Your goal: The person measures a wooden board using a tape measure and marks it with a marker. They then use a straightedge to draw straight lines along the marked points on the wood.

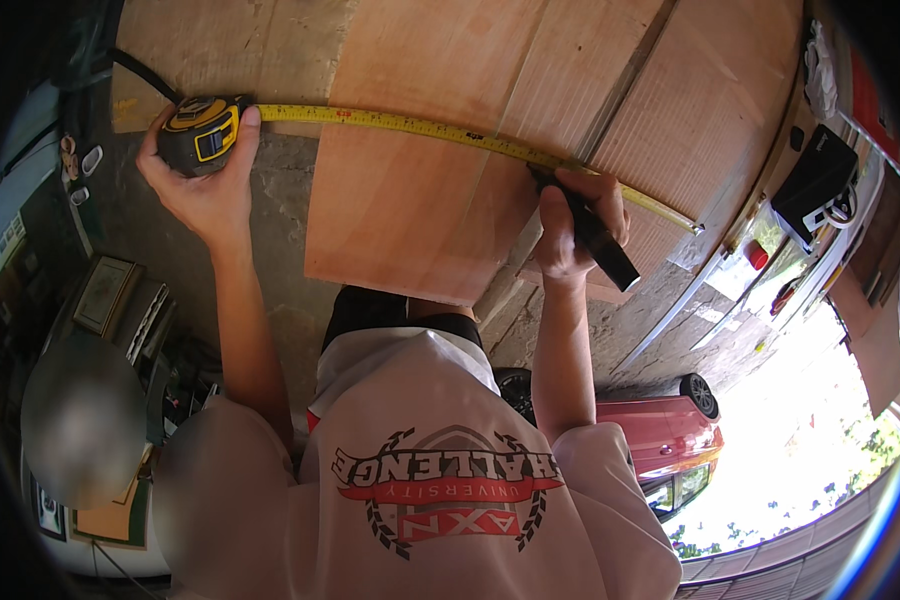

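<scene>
My left hand [205, 185] grips a black and yellow tape measure [210, 132] near the left edge of the boards. Its yellow blade [400, 122] runs out to the right across a brown cardboard sheet [410, 210] and ends past my right hand, at a metal tip. My right hand [575, 225] is closed around a thick black stick-shaped tool [600, 245], which looks like a marker. The narrow end of this tool points at the blade's lower edge. My fingers partly hide both the tool and the blade.
More ribbed cardboard sheets [715, 85] lie to the right. A black pouch [815, 185], a red cap [757, 255] and long strips sit at the far right. Framed items [107, 295] are stacked at left. A red car [650, 435] stands at lower right.
</scene>
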Demonstrator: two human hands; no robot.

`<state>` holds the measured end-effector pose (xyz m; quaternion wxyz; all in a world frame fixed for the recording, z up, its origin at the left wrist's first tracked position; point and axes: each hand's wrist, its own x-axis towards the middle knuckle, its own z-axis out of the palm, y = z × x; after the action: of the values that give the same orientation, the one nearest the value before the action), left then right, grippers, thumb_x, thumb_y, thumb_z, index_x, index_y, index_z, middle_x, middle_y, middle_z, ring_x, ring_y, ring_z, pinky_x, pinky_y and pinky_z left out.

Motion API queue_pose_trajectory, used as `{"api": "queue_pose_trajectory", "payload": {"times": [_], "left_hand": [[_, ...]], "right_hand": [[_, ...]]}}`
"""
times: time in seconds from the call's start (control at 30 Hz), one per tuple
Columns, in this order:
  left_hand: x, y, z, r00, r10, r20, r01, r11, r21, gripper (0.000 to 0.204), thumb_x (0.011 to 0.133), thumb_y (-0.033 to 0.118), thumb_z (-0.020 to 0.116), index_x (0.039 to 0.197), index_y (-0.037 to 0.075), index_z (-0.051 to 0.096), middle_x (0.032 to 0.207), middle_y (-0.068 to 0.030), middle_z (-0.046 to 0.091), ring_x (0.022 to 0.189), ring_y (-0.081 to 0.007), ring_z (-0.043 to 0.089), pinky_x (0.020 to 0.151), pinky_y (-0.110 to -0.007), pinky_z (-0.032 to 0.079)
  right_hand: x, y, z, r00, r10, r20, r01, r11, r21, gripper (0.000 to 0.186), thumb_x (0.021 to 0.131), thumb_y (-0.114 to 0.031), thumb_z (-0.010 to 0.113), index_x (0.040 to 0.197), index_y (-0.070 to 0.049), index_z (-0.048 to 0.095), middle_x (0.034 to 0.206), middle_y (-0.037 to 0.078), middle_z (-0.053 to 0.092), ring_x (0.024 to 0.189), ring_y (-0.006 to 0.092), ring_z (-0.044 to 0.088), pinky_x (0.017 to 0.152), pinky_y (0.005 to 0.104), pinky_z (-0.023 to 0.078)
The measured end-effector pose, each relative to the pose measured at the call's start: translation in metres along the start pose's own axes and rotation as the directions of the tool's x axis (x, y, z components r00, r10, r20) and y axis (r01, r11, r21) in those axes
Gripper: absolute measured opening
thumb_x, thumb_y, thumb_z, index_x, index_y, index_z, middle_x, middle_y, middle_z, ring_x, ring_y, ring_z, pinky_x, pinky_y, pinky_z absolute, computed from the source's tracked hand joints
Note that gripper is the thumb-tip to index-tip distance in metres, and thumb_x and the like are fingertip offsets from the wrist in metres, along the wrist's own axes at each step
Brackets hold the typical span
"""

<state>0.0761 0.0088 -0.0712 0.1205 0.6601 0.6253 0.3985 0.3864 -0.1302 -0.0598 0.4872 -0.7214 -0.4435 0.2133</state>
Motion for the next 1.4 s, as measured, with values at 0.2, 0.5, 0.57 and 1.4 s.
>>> {"api": "queue_pose_trajectory", "payload": {"times": [0.2, 0.5, 0.57, 1.4], "left_hand": [[-0.002, 0.000, -0.003, 1.000, 0.016, 0.002, -0.016, 0.996, 0.088, 0.069, 0.070, 0.010, 0.097, 0.124, -0.005, 0.056, 0.123, -0.0151, 0.061, 0.111, -0.0213, 0.062, 0.100, -0.035, 0.052], [0.008, 0.022, -0.002, 0.999, -0.049, -0.010, 0.049, 0.997, 0.065, 0.069, 0.072, 0.022, 0.097, 0.123, -0.006, 0.059, 0.119, -0.0170, 0.062, 0.111, -0.0269, 0.061, 0.103, -0.039, 0.049], [0.012, 0.034, -0.004, 0.999, -0.041, -0.003, 0.041, 0.986, 0.163, 0.070, 0.073, 0.024, 0.097, 0.124, -0.006, 0.059, 0.119, -0.0176, 0.062, 0.110, -0.0271, 0.062, 0.102, -0.039, 0.051], [0.178, 0.027, -0.005, 0.976, 0.095, 0.194, -0.169, 0.895, 0.413, 0.086, 0.079, 0.053, 0.085, 0.137, 0.001, 0.050, 0.125, -0.0231, 0.066, 0.107, -0.0389, 0.069, 0.089, -0.049, 0.054]], "right_hand": [[-0.002, 0.002, 0.000, 0.997, 0.057, -0.052, -0.050, 0.990, 0.130, 0.014, 0.075, -0.008, 0.073, 0.086, -0.004, 0.066, 0.071, 0.006, 0.065, 0.059, 0.0151, 0.061, 0.058, 0.0265, 0.048], [0.000, -0.030, -0.164, 0.741, 0.163, -0.651, 0.016, 0.966, 0.260, 0.057, 0.109, -0.050, 0.046, 0.147, -0.007, 0.044, 0.092, 0.013, 0.072, 0.075, 0.0161, 0.061, 0.072, 0.0298, 0.048], [-0.004, -0.028, -0.215, 0.703, 0.062, -0.708, -0.158, 0.985, -0.070, 0.050, 0.109, -0.043, 0.048, 0.141, -0.004, 0.048, 0.092, 0.014, 0.075, 0.075, 0.0173, 0.065, 0.075, 0.0303, 0.051], [0.125, 0.046, -0.230, 0.968, -0.116, -0.223, -0.055, 0.769, -0.637, 0.045, 0.080, 0.009, 0.061, 0.119, -0.013, 0.057, 0.088, 0.015, 0.063, 0.086, 0.0393, 0.063, 0.072, 0.0497, 0.050]]}}
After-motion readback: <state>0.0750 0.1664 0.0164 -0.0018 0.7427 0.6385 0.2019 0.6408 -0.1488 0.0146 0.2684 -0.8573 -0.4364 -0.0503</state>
